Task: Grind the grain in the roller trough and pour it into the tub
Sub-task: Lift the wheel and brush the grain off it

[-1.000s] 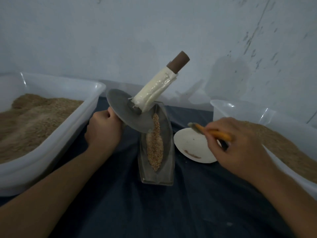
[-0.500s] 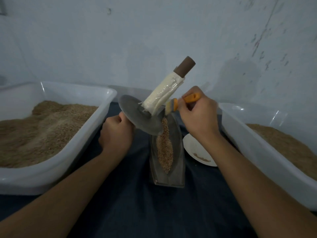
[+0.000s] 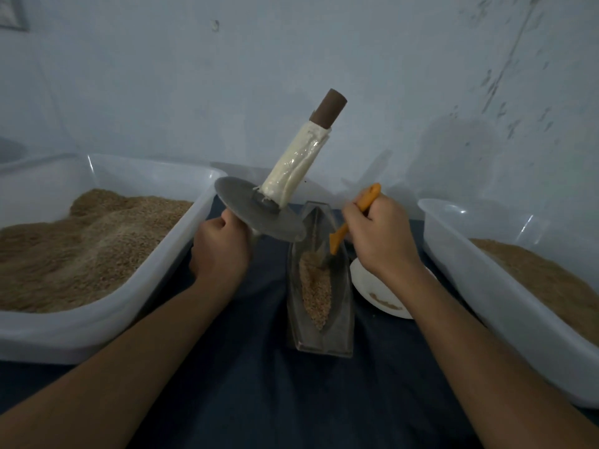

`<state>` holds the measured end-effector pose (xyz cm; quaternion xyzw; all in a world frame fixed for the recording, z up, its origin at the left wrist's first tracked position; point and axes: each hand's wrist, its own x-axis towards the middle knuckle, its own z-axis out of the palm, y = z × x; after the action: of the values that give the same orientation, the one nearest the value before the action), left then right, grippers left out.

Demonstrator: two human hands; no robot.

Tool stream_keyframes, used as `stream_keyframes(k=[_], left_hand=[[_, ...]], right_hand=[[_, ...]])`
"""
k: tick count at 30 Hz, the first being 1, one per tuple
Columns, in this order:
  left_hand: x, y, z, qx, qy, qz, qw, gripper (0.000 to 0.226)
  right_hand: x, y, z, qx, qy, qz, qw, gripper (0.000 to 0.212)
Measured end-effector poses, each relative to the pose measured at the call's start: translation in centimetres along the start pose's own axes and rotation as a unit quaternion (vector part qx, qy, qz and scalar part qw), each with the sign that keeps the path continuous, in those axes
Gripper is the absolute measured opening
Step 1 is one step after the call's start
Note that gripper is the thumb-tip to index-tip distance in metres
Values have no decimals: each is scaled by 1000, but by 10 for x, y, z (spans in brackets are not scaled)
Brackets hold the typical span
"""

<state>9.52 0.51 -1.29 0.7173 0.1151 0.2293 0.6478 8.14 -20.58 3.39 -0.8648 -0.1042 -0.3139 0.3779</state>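
Dark blue cloth (image 3: 246, 384) covers the work surface, and nearest on it stands the narrow metal trough (image 3: 321, 319) with a strip of grain (image 3: 316, 293) lying along its groove. Just right of the trough sits a small white dish (image 3: 376, 296). The right hand (image 3: 379, 238) is curled around an orange-handled brush (image 3: 353, 218) whose head dips into the trough's far end. The left hand (image 3: 220, 251) grips the lower handle of the roller wheel (image 3: 259, 212), held tilted above the trough. Plastic tubs flank the cloth, the left tub (image 3: 107, 319) and the right tub (image 3: 486, 286) both holding grain, against a pale wall (image 3: 194, 85).
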Motion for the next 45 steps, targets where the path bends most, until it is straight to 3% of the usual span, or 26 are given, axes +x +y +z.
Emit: stream_keyframes(k=[5, 10, 14, 19, 21, 26, 30, 37, 41, 45], left_hand=[[0, 1, 1, -24, 7, -8, 1000, 39], [3, -3, 1, -30, 4, -17, 999, 35], [6, -8, 2, -24, 1, -14, 1000, 36], [1, -5, 2, 4, -4, 12, 1000, 52], [1, -5, 2, 10, -6, 20, 1000, 51], [3, -8, 2, -1, -6, 20, 1000, 50], [5, -9, 1, -23, -14, 15, 1000, 43], [8, -12, 3, -44, -12, 12, 999, 37], [9, -11, 4, -57, 3, -2, 998, 38], [11, -11, 4, -66, 12, -9, 998, 40]], right_hand=[[14, -4, -1, -40, 76, -17, 996, 41], [26, 6, 19, -51, 92, 10, 994, 36], [20, 9, 25, -42, 56, 27, 997, 38], [-1, 2, 7, -14, -18, 25, 999, 42], [-7, -6, -1, -11, -15, 25, 1000, 41], [7, -13, -7, -15, 80, -6, 997, 40], [13, -5, 10, -26, 34, -6, 999, 29], [-10, 0, 8, 2, 2, 14, 1000, 46], [-10, -18, -13, 35, 65, 4, 997, 43], [-18, -31, -24, 72, 136, -20, 988, 54]])
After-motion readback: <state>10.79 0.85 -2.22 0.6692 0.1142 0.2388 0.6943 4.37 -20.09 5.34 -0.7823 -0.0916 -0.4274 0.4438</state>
